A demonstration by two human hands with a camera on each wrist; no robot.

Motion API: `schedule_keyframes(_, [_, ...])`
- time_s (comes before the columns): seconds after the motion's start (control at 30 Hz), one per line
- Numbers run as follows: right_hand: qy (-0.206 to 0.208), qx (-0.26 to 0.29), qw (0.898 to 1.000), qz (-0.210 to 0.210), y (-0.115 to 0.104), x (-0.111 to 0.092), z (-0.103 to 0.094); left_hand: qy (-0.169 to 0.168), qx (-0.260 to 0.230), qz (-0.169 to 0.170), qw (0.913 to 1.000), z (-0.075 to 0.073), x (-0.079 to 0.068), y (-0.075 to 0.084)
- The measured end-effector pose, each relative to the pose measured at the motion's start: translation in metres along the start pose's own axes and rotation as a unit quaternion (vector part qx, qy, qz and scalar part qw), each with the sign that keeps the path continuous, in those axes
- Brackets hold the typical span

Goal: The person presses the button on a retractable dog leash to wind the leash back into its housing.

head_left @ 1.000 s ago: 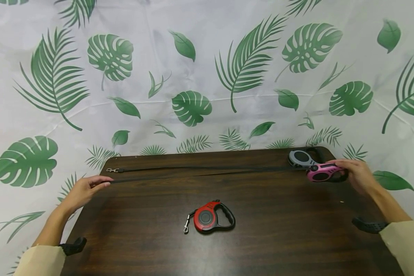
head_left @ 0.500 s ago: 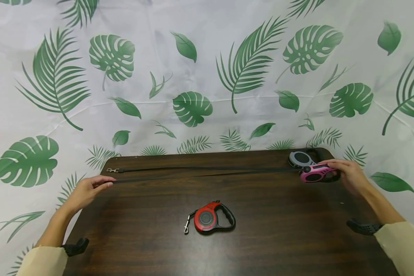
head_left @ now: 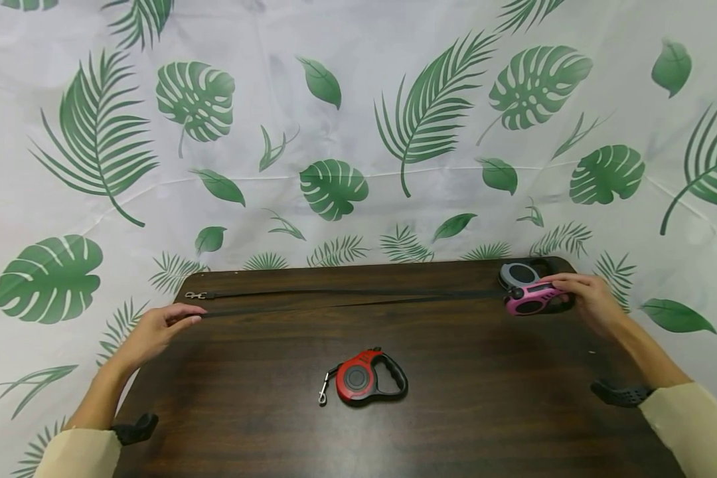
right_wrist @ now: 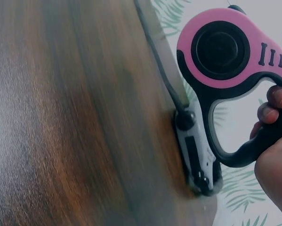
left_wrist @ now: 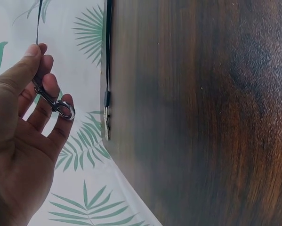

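My right hand [head_left: 597, 302] grips the black handle of a pink retractable dog leash [head_left: 526, 303], fingers wrapped through the loop in the right wrist view. From it a thin black strap [head_left: 346, 305] runs taut across to my left hand [head_left: 149, 337]. There, thumb and fingertip pinch the strap just beside its metal snap hook [left_wrist: 47, 97], which lies along the other fingers. Behind the pink leash, a grey retractable leash [head_left: 518, 275] rests at the table's far right corner. Its own strap [head_left: 311, 291] is pulled out leftward to a snap hook [head_left: 194, 295] near the far left corner.
A red retractable leash [head_left: 354, 378] lies mid-table, with its short hook [head_left: 323, 390] to its left. The dark wooden table [head_left: 263, 438] ends at a white leaf-print cloth [head_left: 346, 86] hanging behind.
My right hand has moved left with the pink leash, which now stands nearer the table's middle. The left hand has shifted slightly right. The grey and red leashes have stayed put.
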State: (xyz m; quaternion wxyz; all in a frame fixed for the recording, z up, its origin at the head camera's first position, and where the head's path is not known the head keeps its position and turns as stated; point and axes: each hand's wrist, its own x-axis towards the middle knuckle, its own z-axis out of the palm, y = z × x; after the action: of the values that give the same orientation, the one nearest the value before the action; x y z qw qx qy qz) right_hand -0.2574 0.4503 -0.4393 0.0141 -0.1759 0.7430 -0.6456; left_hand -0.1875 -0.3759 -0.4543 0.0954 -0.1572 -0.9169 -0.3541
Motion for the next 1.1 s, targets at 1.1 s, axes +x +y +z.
schedule_keyframes(1.1, [0.002, 0.04, 0.999, 0.008, -0.012, 0.006, 0.038, -0.005, -0.024, 0.045, 0.9987, 0.014, 0.016, 0.023])
